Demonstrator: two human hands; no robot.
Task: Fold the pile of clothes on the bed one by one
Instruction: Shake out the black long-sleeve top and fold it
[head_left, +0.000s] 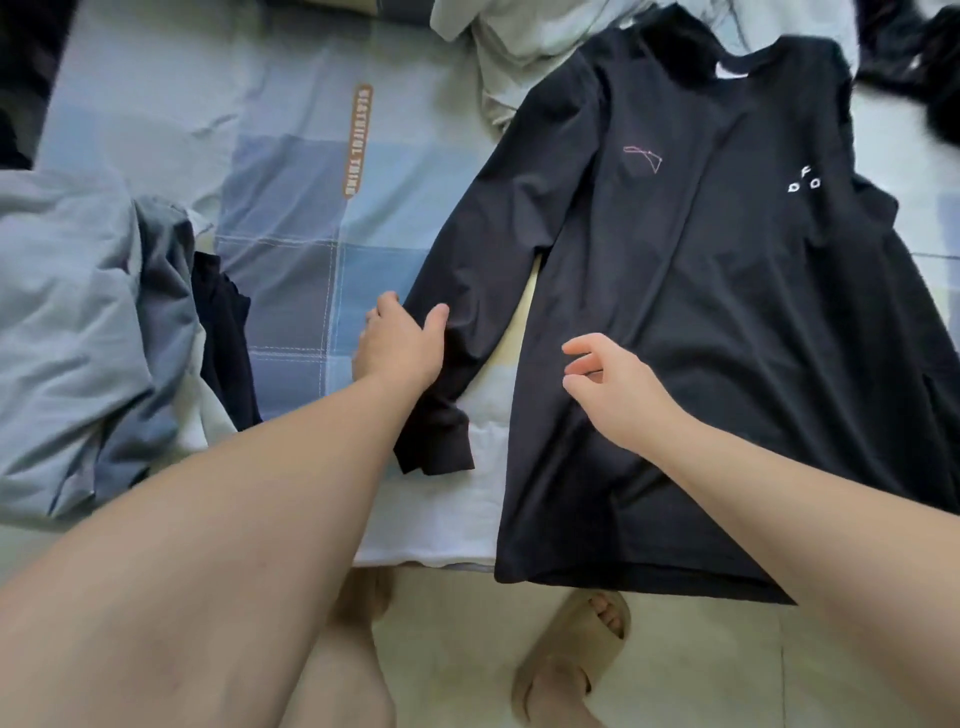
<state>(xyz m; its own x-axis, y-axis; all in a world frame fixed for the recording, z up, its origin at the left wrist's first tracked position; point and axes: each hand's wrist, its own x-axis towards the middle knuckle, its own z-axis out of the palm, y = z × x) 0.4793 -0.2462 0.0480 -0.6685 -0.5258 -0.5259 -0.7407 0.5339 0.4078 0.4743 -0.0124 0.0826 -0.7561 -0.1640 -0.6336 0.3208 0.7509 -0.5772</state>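
A black long-sleeved shirt (701, 291) lies spread flat on the bed, front up, collar at the far side, hem hanging over the near edge. It bears a small pink logo and white letters on the chest. Its left sleeve (483, 244) runs diagonally down to a cuff near the bed edge. My left hand (400, 343) grips that sleeve near its lower part, thumb on top of the cloth. My right hand (613, 384) hovers over the shirt's lower body, fingers loosely curled, holding nothing.
A crumpled pile of grey-blue and dark clothes (104, 332) lies at the left. Pale garments (519, 41) are bunched at the far side, dark clothes (914, 67) at the far right. The checked blue bedsheet (306, 218) shows between. My sandalled foot (576, 654) stands on the floor below.
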